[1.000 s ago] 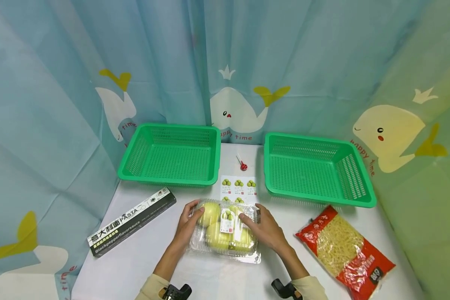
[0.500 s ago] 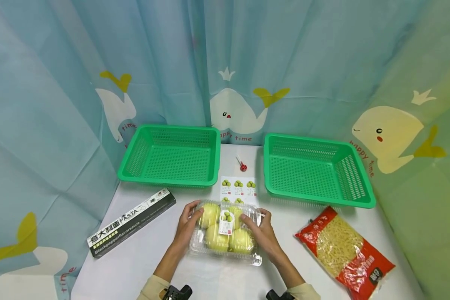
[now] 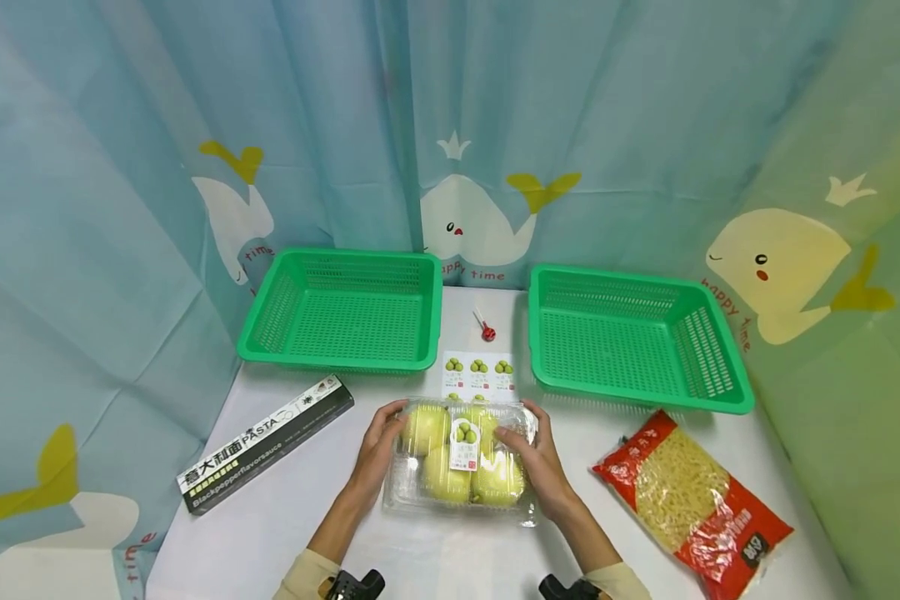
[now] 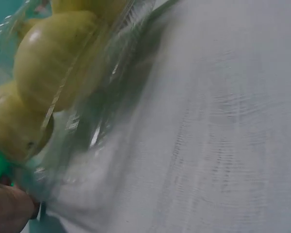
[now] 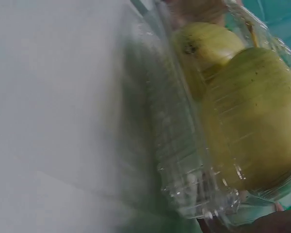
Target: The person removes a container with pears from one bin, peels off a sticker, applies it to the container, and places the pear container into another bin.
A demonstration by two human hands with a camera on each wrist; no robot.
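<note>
A clear plastic clamshell box (image 3: pixel 408 482) with several yellow-green pears (image 3: pixel 447 477) inside is held near the middle of the table. My left hand (image 3: pixel 373 450) grips its left end, and my right hand (image 3: pixel 543 468) grips the right end with the thumb over the lid. On the lid sits a white label (image 3: pixel 464 446) with a green fruit picture. Both wrist views show pears (image 4: pixel 58 60) through the clear wall; the fingers under the box are mostly hidden. Just behind lies a sheet of matching labels (image 3: pixel 478 379), partly covered by the box.
Two green baskets (image 3: pixel 337 365) (image 3: pixel 637 400) stand at the back, left and right. Between them lies a red lollipop (image 3: pixel 487 332). A black-and-white pasta box (image 3: pixel 266 446) is at the left, a red bag of pasta (image 3: pixel 690 500) at the right. A curtain (image 3: pixel 495 100) surrounds the table.
Both hands have shifted the pear box slightly to the right, with a small change in its tilt. The baskets, lollipop, pasta box and bag have stayed in place.
</note>
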